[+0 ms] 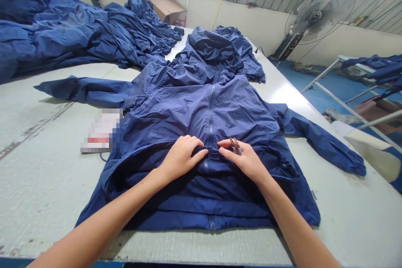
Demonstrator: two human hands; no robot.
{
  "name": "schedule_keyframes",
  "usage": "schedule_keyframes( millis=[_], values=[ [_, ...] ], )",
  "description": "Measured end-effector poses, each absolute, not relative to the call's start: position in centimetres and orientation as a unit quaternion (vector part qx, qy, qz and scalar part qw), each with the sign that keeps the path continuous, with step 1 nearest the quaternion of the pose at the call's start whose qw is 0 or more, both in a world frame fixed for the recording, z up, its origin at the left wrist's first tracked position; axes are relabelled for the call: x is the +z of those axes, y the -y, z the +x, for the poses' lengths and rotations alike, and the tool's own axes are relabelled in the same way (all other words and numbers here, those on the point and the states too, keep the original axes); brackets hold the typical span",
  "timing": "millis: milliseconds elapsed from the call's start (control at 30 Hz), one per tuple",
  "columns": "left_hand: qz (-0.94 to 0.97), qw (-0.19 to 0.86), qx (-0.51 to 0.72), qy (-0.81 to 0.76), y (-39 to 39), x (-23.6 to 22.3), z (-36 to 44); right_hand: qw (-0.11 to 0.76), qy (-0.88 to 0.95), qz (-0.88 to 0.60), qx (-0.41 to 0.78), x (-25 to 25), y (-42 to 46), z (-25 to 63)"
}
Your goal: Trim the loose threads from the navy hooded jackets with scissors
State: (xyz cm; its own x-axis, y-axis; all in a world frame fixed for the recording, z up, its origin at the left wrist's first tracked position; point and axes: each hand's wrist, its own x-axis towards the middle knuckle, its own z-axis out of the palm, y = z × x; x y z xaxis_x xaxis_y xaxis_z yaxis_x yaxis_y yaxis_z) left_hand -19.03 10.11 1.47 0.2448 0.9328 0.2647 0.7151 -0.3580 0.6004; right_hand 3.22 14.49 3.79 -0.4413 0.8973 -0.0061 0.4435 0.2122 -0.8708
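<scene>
A navy zip-up jacket (176, 113) lies spread on the table before me, hood away from me and sleeves out to both sides. My left hand (182, 155) pinches the folded-up hem just left of the zipper (211, 109). On the other side of the zipper, my right hand (241, 157) has thumb and finger at the same fold. Small metal thread snips (235, 145) are tucked in that hand, blades pointing up. The front layer is lifted, so darker fabric shows beneath it. A blurred tag (102, 132) lies by the jacket's left side.
Heaped navy garments (78, 37) cover the table's far left, and more bunched cloth (248, 54) lies beyond the hood. A cardboard box (161, 2) stands behind. At the right are a fan (315, 16) and a white metal rack (329, 88) beside the table (40, 184).
</scene>
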Motion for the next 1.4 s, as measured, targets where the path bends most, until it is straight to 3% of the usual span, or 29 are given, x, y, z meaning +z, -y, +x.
schedule_keyframes(
  millis=[200,533,833,1033,1267,1400],
  values=[
    [0.752,0.336,0.315,-0.471,-10.5,2.3,-20.4,0.247,0.744,-0.447,0.431,3.7,-14.3,3.1],
    [0.661,0.480,0.366,-0.447,-8.8,3.7,-19.5,0.299,0.725,-0.451,0.426,4.4,-12.6,2.7],
    [0.626,0.535,0.436,-0.361,-8.1,3.1,-18.7,0.325,0.707,-0.453,0.436,4.7,-11.4,1.7],
    [0.576,0.596,0.465,-0.312,-7.8,2.8,-18.5,0.426,0.649,-0.521,0.356,4.7,-9.8,0.4],
    [0.551,0.595,0.495,-0.313,-7.9,2.3,-18.1,0.403,0.729,-0.467,0.296,4.2,-8.9,0.9],
    [0.557,0.579,0.506,-0.314,-8.1,1.8,-18.2,0.396,0.802,-0.398,0.202,4.9,-8.7,1.4]
  ],
)
